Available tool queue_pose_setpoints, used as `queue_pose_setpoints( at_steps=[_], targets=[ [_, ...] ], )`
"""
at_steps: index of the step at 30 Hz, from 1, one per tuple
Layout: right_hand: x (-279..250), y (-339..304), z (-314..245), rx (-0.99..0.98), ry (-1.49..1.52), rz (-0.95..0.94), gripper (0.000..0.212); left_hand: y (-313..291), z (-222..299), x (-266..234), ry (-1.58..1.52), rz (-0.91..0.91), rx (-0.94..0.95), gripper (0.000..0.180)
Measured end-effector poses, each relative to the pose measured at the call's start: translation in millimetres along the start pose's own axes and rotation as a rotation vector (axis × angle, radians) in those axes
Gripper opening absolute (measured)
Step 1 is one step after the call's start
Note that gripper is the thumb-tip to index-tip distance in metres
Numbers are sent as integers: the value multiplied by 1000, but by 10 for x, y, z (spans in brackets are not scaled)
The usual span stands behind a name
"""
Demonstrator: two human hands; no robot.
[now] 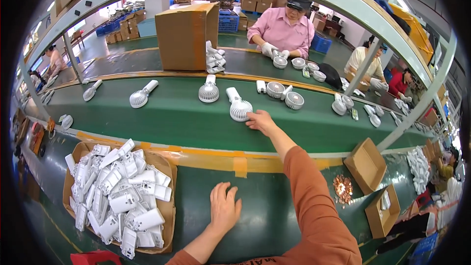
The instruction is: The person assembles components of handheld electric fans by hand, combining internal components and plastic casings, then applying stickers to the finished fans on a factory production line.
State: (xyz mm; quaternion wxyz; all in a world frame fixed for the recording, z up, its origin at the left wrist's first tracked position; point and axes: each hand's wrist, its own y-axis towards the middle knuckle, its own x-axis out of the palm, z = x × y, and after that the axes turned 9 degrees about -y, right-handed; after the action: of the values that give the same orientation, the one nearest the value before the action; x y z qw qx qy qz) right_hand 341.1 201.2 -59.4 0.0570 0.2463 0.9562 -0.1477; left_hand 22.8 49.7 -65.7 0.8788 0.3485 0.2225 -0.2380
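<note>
A white handheld fan [239, 106] lies flat on the green conveyor belt [171, 118], head toward the person and handle pointing away. It is assembled as far as can be seen. The right hand [260, 120] touches the rim of its round head; judged from this, the fan is either being laid on the belt or being taken from it, and which cannot be told.

Other finished fans [142, 95] lie spaced along the same belt on both sides, so part of the work appears done. A cardboard tray of white handle shells [117, 194] at the near left is heaped full, so much appears left.

The right arm, in an orange sleeve [314, 201], is stretched forward across the yellow-taped bench edge [206, 157]. Its fingers are extended and held close together, tips against the fan head; no closed grip is visible. The left hand [223, 208] rests palm down on the green bench [265, 216] just beside the tray, fingers slightly spread, holding nothing.

Across the belt, a co-worker in a pink shirt [282, 29] handles fans beside a large cardboard box [184, 34].
</note>
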Motion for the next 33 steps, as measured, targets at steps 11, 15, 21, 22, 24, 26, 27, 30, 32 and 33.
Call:
queue_pose_setpoints(
  at_steps=[11, 15, 21, 22, 24, 26, 27, 30, 32, 33],
  targets=[
    [-288, 814, -517, -348, -1612, 709, 94, 50, -60, -101, -47, -32, -99, 34],
    [-431, 971, -691, -95, -1551, 560, 107, 29, -63, -79, -94, -25, -141, 33],
    [-625, 1165, -606, 4, -1550, 429, 84, 33, 4, -80, -104, -25, -173, 28],
    [-587, 1159, -509, -51, -1616, 518, 78, 28, -31, -73, -109, -27, -156, 30],
    [-494, 1011, -476, -115, -1589, 431, 76, 28, -74, -75, -115, -18, -133, 30],
    [-485, 776, -368, -280, -1574, 381, 75, 31, -81, -71, -111, 4, -107, 30],
    [-514, 656, -262, -385, -1562, 372, 75, 34, -76, -63, -105, 17, -78, 29],
    [-374, 20, -106, -700, -1305, 241, 74, 3, -86, -54, -97, 41, -70, 28],
    [-252, -572, -176, -754, -1271, 186, 74, -11, -104, -55, -89, 39, -58, 36],
    [-174, -874, -189, -778, -1265, 171, 74, -27, -91, -61, -95, 35, -63, 36]
  ],
)
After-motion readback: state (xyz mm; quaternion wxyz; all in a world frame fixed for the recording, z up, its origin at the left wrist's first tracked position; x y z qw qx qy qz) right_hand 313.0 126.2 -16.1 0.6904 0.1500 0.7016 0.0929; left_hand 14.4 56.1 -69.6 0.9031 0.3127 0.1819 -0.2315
